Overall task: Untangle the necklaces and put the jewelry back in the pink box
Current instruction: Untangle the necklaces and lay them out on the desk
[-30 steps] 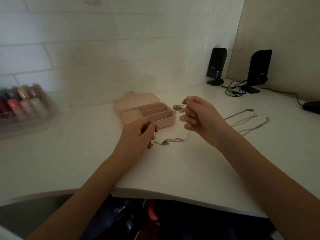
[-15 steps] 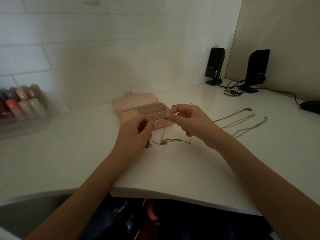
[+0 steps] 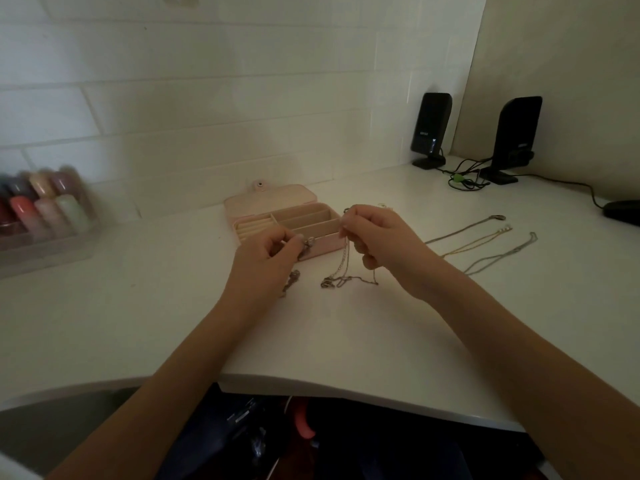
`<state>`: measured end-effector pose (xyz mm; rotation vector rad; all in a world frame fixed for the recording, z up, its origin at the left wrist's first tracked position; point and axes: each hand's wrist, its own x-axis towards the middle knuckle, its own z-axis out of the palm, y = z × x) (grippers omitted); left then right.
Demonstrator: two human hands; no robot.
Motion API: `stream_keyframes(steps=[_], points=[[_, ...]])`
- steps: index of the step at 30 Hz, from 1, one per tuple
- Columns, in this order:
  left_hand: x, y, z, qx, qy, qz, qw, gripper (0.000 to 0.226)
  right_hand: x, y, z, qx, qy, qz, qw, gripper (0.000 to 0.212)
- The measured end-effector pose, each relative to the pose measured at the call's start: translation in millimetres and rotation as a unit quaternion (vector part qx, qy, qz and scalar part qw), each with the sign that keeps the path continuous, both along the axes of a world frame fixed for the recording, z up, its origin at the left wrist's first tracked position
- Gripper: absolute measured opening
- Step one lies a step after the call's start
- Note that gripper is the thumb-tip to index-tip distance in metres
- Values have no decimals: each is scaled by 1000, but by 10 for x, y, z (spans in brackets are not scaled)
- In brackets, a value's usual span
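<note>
My left hand (image 3: 266,258) is covering part of the pink box (image 3: 298,216) front, and my curled fingers are hiding where the chain (image 3: 343,280) is pinched. The bottles (image 3: 41,206) at left are blurring out, while a dark object (image 3: 623,211) is running off the right edge.

Both forearms are bare from elbow to wrist with no sleeve, the left hand (image 3: 268,258) and right hand (image 3: 375,233) wear no gloves, and the fingernails are short and plain.
</note>
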<state>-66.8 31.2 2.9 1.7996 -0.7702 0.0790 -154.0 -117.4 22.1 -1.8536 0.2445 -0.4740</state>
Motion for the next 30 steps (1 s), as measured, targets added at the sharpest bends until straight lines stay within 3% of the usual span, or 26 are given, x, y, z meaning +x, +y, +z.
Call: stream_keyframes(steps=[5, 7, 11, 17, 25, 30], points=[[-52, 20, -3, -44, 40, -35, 998, 20, 20, 23, -21, 45, 13, 17, 999, 16], [-45, 34, -3, -48, 9, -29, 998, 19, 21, 28, -36, 50, 32, 34, 998, 19], [-73, 48, 8, -71, -45, 7, 996, 19, 4, 76, -90, -35, 101, 63, 992, 28], [48, 54, -32, -78, -118, 49, 989, 20, -7, 54, -33, -32, 96, 34, 994, 28], [-39, 18, 20, -131, 34, -52, 989, 9, 35, 122, -157, -268, -3, -15, 963, 18], [-31, 14, 17, -112, 54, -97, 988, 12, 25, 149, -73, -145, -30, 31, 988, 12]])
